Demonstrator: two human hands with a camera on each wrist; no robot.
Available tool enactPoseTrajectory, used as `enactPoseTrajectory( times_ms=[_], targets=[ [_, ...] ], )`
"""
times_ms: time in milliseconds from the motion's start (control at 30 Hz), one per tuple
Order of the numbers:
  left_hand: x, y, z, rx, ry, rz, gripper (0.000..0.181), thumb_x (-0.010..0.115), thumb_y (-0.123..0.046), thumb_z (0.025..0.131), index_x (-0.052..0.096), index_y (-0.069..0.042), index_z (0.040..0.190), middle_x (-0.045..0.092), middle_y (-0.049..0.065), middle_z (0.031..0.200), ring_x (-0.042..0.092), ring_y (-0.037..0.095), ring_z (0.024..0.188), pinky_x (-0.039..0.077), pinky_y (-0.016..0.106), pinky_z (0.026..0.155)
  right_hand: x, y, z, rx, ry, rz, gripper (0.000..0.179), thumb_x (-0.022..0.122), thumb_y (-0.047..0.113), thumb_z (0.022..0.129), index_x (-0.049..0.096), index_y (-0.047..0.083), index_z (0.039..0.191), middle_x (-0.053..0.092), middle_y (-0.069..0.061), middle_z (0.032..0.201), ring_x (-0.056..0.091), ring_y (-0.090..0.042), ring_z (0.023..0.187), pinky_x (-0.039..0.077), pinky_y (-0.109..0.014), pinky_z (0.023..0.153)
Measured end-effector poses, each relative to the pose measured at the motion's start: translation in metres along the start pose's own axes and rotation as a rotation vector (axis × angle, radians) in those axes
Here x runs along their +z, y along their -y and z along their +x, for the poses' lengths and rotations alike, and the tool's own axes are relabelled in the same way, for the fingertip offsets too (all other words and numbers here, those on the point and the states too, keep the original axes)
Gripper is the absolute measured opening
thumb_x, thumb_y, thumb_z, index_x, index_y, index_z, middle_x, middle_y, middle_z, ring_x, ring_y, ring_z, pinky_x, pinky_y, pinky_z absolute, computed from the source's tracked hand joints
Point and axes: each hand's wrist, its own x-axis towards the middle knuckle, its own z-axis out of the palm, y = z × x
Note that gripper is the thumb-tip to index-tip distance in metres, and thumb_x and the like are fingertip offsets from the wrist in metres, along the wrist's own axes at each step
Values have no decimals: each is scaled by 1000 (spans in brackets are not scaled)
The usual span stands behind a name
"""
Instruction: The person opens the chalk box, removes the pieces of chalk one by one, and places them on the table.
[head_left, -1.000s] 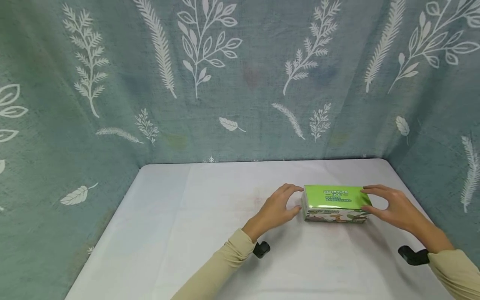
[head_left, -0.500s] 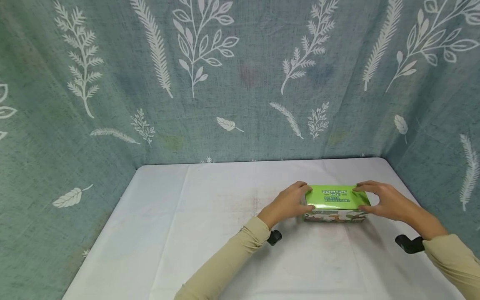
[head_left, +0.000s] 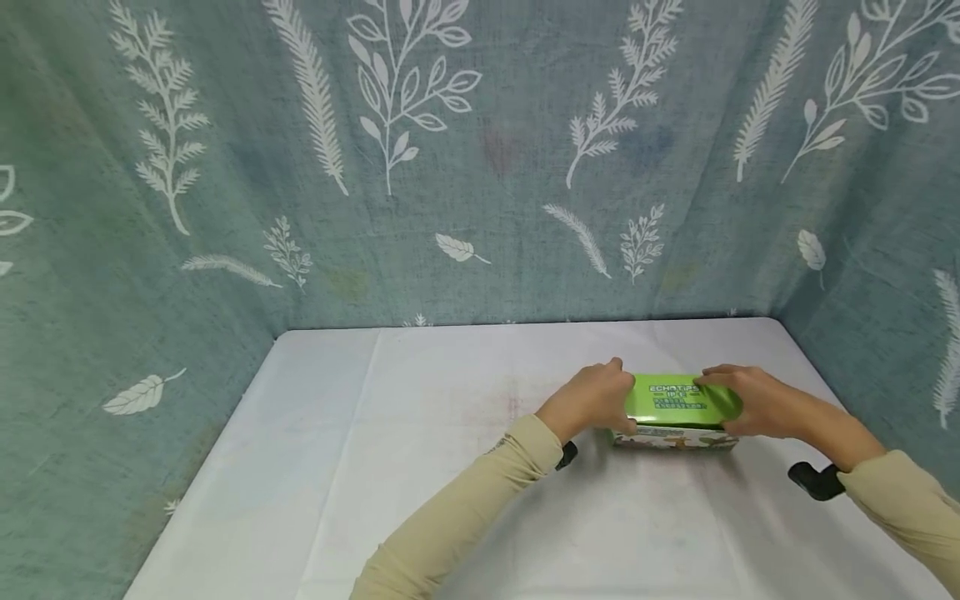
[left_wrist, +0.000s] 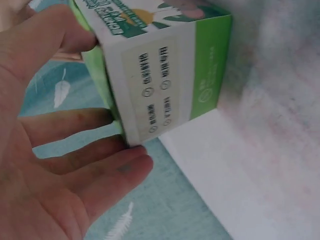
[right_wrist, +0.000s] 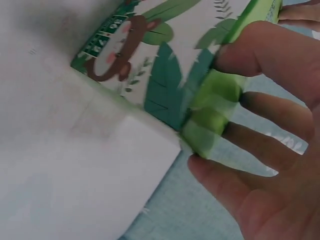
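While a blue-green curtain with white leaf prints is walling in the left, back and right sides, a white-covered table is stretching out before it. From the lower middle, a beige left sleeve is reaching up to the right, a black left wrist camera peeking out beside its cuff. Beyond the cuff, the left hand is pinching the left end of a green-topped ECHOTIPS carton, thumb pressing the near top edge, fingers slightly spread along the far one. It is hiding part of the lid from the head camera; the left wrist view is showing a white end panel with dark characters above a green strip. The carton is occupying the table's right half, its front displaying a cartoon animal and leaves. Next, the right hand is pinching the other end, thumb at the near edge, fingers parted over the green top, blocking that corner. Farther right, a black right wrist camera is projecting from a beige right sleeve.
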Motion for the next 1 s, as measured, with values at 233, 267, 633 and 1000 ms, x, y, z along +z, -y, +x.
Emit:
enactPoseTrajectory(
  times_ms=[233, 267, 633, 1000],
  targets=[
    [-1, -7, 4, -14, 13, 22, 32, 73, -45, 77, 62, -17, 88, 50, -5, 78, 44, 7, 63, 36, 20, 50, 11, -5, -9, -9, -119, -11, 60, 76, 9, 63, 61, -8, 119, 54, -32, 123, 56, -43, 106, 46, -34, 68],
    [-1, -7, 5, -13, 0, 27, 32, 72, -45, 77, 61, -17, 87, 50, -5, 77, 44, 7, 61, 35, 20, 49, 12, -6, -10, -15, -139, -11, 60, 76, 9, 63, 61, -8, 118, 54, -32, 123, 57, -42, 105, 45, -32, 67],
    [4, -9, 4, 33, -43, 62, 34, 71, -51, 75, 60, -20, 82, 51, -8, 67, 41, 5, 52, 34, 19, 44, 26, -12, -19, -52, -336, 41, 63, 78, 11, 61, 59, -15, 116, 61, -31, 112, 62, -43, 96, 52, -43, 65],
    [4, -2, 4, 59, -37, -2, 32, 70, -48, 79, 61, -19, 84, 50, -8, 64, 38, 5, 50, 32, 19, 45, 27, -19, -21, -45, -353, 143, 57, 78, 8, 65, 62, -11, 116, 60, -27, 118, 62, -36, 97, 56, -37, 66]
  ],
)
